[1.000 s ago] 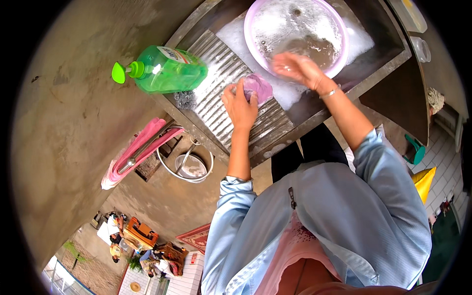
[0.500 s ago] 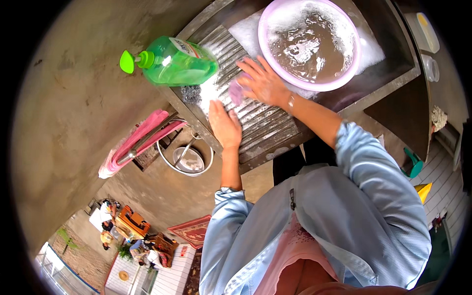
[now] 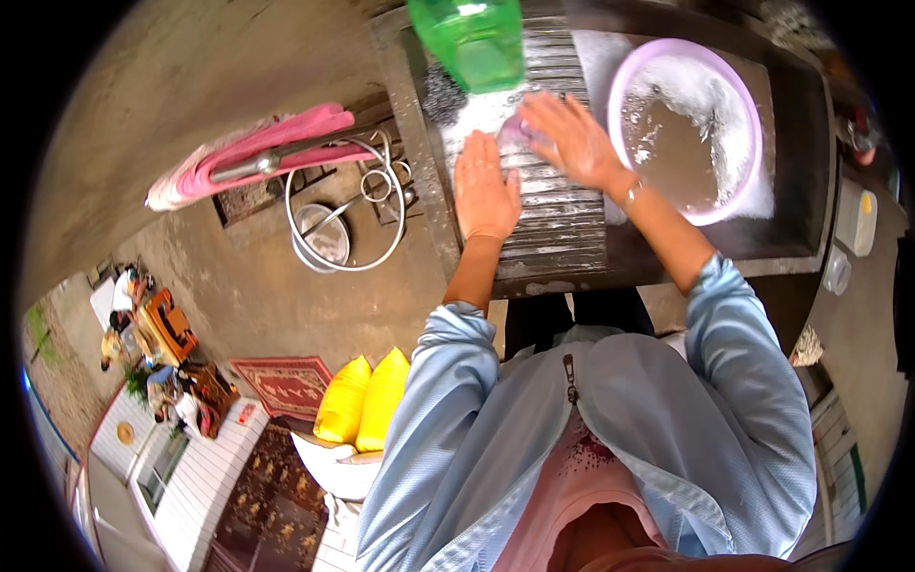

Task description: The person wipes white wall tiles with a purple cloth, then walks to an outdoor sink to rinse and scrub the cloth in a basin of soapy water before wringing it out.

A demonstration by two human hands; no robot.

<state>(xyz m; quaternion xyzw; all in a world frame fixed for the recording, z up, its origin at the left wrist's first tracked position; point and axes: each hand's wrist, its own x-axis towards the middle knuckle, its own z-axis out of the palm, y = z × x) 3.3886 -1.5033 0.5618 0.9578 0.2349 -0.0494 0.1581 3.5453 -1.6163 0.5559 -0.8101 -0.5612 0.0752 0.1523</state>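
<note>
On the ridged, foam-streaked washboard (image 3: 558,238) of a dark stone sink, my left hand (image 3: 486,191) lies flat, fingers stretched out and nothing in it. Just right of it, my right hand (image 3: 577,143) is over the board, slightly blurred, its fingers on a small purple piece (image 3: 516,132) that looks like wet cloth or a sponge. Part of that piece is under the fingers. White suds lie around both hands. Beyond them is a green bottle (image 3: 472,48) of liquid soap, cut off by the upper edge. A dark, wiry scouring pad (image 3: 443,95) sits beside it.
A pink-purple basin (image 3: 620,119) of foamy, murky water stands in the sink basin to the right. Left of the sink are a pink towel (image 3: 257,153) on a bar and a white-ringed stand (image 3: 386,253). Yellow sacks (image 3: 362,405), a rug and several people appear farther off.
The view has turned, so sink, bottle and basin sit differently in it and yellow sacks show. My hands keep about the same places on the washboard.
</note>
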